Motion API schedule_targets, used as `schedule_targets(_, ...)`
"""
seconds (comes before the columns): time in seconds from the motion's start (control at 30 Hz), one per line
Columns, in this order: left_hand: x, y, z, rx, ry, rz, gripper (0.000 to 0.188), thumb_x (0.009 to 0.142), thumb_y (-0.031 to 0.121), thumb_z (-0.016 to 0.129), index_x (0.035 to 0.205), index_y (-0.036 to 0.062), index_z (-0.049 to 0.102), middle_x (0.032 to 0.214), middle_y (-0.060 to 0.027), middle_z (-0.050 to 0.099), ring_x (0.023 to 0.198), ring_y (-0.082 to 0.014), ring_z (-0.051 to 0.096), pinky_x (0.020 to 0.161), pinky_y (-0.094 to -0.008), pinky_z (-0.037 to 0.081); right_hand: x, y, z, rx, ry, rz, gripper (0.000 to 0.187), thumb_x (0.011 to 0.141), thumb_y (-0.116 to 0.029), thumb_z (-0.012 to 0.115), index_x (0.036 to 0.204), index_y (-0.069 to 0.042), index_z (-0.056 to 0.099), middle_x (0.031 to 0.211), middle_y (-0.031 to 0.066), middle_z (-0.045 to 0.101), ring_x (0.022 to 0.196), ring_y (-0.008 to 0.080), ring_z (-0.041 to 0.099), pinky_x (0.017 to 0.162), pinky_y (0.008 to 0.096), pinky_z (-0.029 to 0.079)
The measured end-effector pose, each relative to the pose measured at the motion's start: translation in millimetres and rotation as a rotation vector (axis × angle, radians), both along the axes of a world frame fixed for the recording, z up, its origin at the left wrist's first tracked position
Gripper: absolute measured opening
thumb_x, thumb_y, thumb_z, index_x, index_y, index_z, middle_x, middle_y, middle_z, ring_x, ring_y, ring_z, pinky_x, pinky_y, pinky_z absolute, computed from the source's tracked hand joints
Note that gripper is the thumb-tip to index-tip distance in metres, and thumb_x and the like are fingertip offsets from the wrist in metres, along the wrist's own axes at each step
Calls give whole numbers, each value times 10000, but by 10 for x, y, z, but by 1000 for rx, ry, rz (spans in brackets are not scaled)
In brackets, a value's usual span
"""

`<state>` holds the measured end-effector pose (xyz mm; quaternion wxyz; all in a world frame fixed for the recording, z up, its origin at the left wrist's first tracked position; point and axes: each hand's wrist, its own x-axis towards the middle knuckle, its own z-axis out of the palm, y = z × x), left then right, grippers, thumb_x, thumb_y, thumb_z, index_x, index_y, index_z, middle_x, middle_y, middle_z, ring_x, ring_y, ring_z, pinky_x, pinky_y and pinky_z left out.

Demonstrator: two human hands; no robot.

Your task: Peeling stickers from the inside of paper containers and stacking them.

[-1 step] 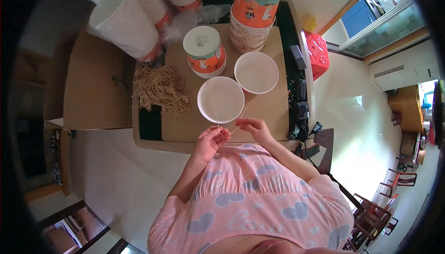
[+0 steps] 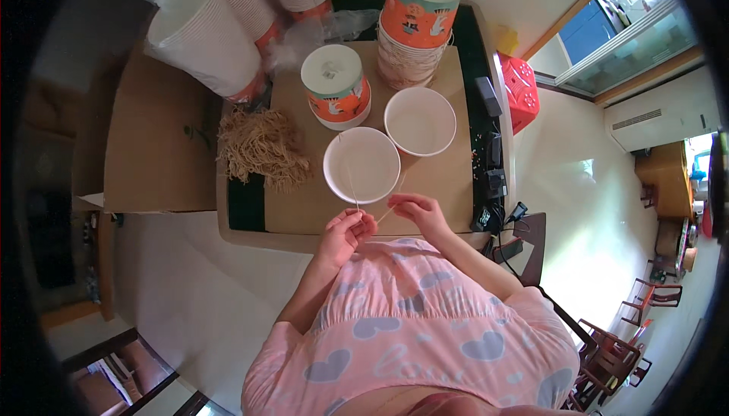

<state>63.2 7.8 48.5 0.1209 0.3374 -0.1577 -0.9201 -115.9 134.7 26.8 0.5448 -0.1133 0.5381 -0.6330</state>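
A round-cornered table [image 2: 281, 241] with a pale rim and dark green top [image 2: 250, 215] bears a broad sheet of brown cardboard [image 2: 448, 196]. On the sheet, a white-lined paper tub [image 2: 373, 161] stands open at the front, a second open tub [image 2: 420, 121] just beside it to the right. Behind them sit an upturned orange-and-teal tub [image 2: 336, 85] and a taller stack of upturned tubs [image 2: 418, 25]. A tangled heap of tan twine [image 2: 262, 146] straddles the sheet's left edge; crumpled clear plastic [image 2: 304, 40] lies toward the back. Black power adapters [image 2: 493, 146] and cables [image 2: 499, 215] line the right side.
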Motion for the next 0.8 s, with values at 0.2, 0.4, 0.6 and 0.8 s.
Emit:
schedule_targets(0.2,50,52,-155,-44,-86,-83,82,882,60,525,932,23,579,886,-116,635,832,-227,639,798,-366,533,-115,49,-79,-64,-510,-402,196,927,-66,487,1111,-3,509,988,126,624,910,215,622,799,322,532)
schedule_targets(0.4,48,37,-176,-55,-184,-140,84,888,70,531,944,21,571,869,-92,626,797,-190,625,762,-312,529,-263,85,-251,-177,-532,-343,82,919,-50,494,971,-109,470,825,77,586,685,132,543,577,220,433)
schedule_targets(0.6,-80,24,-51,-1172,-471,-103,197,917,179,551,818,8,553,673,-14,540,627,-88,506,608,-245,430,3,-2,334,-149,183,-40,129,915,-18,465,999,-85,394,788,46,536,651,98,489,562,206,382)
schedule_targets(0.8,-441,47,62,-921,-238,-344,350,975,252,439,683,73,510,556,45,428,500,-43,388,456,-209,301,122,-11,437,-197,503,133,160,898,41,461,1018,-31,383,820,62,533,738,117,549,645,226,446)
